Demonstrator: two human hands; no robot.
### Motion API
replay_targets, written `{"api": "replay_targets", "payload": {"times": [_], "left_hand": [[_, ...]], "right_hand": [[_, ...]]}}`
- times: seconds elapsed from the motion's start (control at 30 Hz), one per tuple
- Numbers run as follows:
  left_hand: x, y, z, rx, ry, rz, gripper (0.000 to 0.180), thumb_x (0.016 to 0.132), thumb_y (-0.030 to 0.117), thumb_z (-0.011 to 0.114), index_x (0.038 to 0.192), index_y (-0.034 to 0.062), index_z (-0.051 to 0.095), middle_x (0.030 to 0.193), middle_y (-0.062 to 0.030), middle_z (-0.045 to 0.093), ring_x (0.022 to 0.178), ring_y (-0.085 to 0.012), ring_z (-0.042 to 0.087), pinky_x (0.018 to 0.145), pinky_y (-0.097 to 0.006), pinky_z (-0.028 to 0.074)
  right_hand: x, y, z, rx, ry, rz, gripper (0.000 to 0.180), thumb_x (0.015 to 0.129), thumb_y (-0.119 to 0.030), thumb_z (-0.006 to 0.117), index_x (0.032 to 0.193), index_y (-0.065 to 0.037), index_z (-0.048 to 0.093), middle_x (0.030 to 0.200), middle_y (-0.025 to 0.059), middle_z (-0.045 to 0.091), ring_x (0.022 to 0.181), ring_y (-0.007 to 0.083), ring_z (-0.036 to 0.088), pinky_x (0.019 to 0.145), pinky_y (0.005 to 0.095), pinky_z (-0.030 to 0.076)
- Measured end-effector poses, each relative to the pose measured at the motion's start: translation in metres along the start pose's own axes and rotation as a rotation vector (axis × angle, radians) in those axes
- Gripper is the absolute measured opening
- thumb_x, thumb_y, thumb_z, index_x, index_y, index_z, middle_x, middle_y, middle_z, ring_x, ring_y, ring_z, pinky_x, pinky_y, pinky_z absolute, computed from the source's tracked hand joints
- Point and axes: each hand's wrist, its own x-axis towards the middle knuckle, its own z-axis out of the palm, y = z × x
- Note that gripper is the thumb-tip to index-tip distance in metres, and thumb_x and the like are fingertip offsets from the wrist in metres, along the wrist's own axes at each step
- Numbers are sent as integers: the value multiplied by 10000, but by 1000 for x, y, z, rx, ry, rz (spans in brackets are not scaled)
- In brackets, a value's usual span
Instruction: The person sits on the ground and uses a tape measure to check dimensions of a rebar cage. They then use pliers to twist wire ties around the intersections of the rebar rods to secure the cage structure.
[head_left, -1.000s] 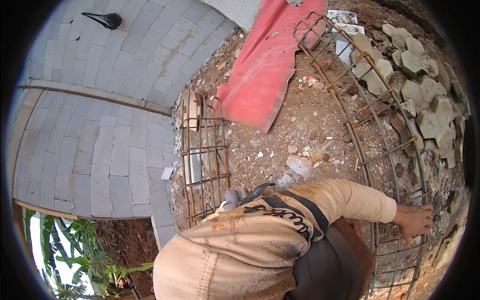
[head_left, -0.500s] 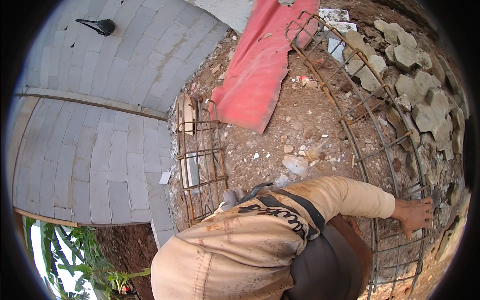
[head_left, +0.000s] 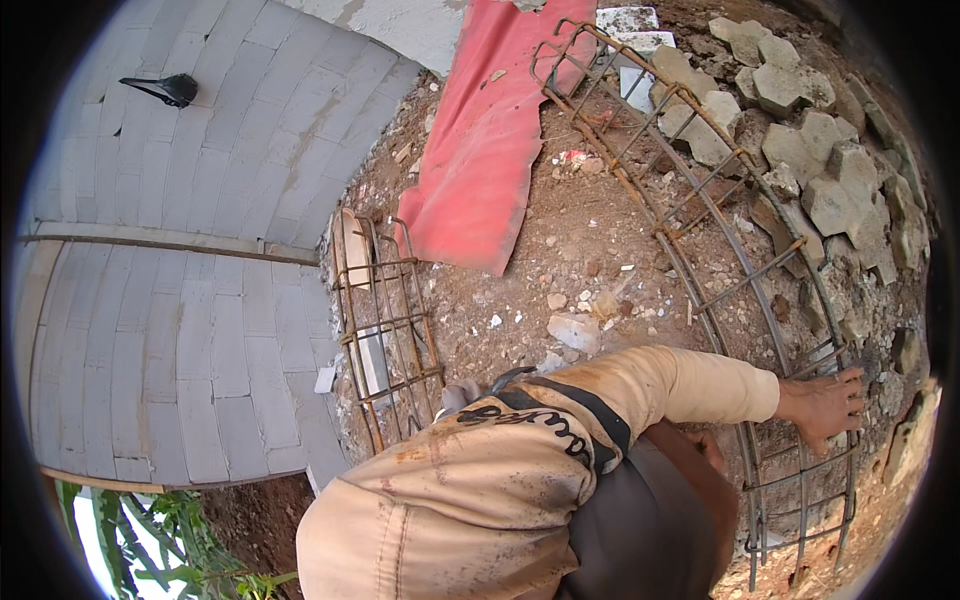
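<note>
A long cage of rusty steel rebar curves down the right side over bare soil. My left hand, at the end of a stained beige sleeve, reaches across to the right and rests on the cage's bars. Its fingers are spread toward the outer bar, and no object shows in them. Under that sleeve, beside a dark grey rounded cloth shape, a small part of what seems to be my right hand shows. Its fingers are mostly hidden, and whether it holds anything I cannot tell.
A second rebar cage lies at centre left. A red sheet stretches over the soil. Hexagonal concrete pavers are piled at right. Grey blockwork fills the left, with a black object on it. Green plants show at lower left.
The whole view has shifted, so the cages, the red sheet and the pavers sit a little farther left. My left hand stays on the same part of the rebar cage.
</note>
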Motion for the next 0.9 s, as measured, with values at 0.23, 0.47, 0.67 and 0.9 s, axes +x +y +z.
{"api": "replay_targets", "payload": {"times": [0.23,0.47,0.67,0.9], "left_hand": [[-3,4,-11,-155,-51,-71,730,752,397,788,1351,15,619,1359,-209,542,1362,-421,407,1280,-570,113],[0,-1,-7,-111,-14,-15,714,728,362,792,1304,-20,615,1318,-224,536,1308,-430,428,1246,-587,173],[-6,-2,-1,-60,31,8,679,725,365,791,1265,-12,627,1277,-218,553,1282,-423,445,1225,-584,190],[-22,-2,-15,-75,22,-22,687,736,379,786,1280,-6,623,1283,-201,569,1271,-418,456,1227,-567,213]], "right_hand": [[-2,-33,1,-5,78,128,256,890,-73,801,748,1,600,624,43,531,659,106,447,609,322,426],[-7,-10,-2,26,114,103,332,1018,-133,659,750,25,544,607,79,442,650,121,396,578,353,374],[-12,-37,-3,47,76,204,346,1070,-185,581,797,25,544,639,99,455,664,136,406,586,359,378],[-7,-12,21,31,115,38,205,1003,-130,670,879,-11,558,746,99,541,703,178,463,659,348,424]]}}
